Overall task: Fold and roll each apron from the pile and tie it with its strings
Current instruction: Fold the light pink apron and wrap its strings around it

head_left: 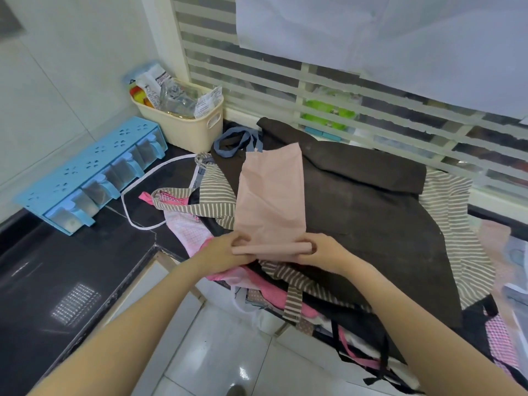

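A cream basket (200,125) held packets and clear wrappers; a blue rack (85,172) held jars. The left hand (225,252) and right hand (323,252), fingers curled, gripped the ends of the pink apron's (270,192) rolled near edge, the rest lying flat beyond them on the pile (371,212).
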`<state>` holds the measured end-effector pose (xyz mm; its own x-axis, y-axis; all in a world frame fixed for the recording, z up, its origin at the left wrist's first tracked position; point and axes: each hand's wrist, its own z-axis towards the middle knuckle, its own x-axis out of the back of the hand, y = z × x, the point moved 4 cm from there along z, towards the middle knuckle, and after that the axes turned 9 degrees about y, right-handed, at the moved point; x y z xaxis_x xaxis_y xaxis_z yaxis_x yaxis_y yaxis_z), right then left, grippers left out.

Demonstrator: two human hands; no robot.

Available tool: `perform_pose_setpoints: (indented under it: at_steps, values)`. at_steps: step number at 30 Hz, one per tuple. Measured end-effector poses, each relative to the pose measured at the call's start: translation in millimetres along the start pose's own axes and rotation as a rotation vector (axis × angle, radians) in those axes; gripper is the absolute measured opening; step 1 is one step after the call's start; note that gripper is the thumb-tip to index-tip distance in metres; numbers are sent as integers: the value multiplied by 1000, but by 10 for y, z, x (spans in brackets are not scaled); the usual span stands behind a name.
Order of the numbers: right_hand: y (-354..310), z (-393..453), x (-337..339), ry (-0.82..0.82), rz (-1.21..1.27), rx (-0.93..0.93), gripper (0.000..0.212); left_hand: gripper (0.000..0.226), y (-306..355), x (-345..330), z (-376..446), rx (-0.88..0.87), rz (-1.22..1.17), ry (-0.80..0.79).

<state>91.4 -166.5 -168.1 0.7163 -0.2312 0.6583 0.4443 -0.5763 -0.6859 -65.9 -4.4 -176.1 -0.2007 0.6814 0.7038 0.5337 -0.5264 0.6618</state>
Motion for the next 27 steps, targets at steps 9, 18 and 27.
perform_pose_setpoints:
  at_steps: [9, 18, 27]
  values:
    - [193, -26, -223, 200, 8, -348, 40, 16, -330, 11, 44, 192, -241, 66]
    - [-40, -60, -159, 456, -189, -354, 27, 23, 293, -117, 106, -842, 656, 516]
    - [-355, 513, 150, 515, -42, -261, 56, 32, 108, 135, 382, -240, -83, 606]
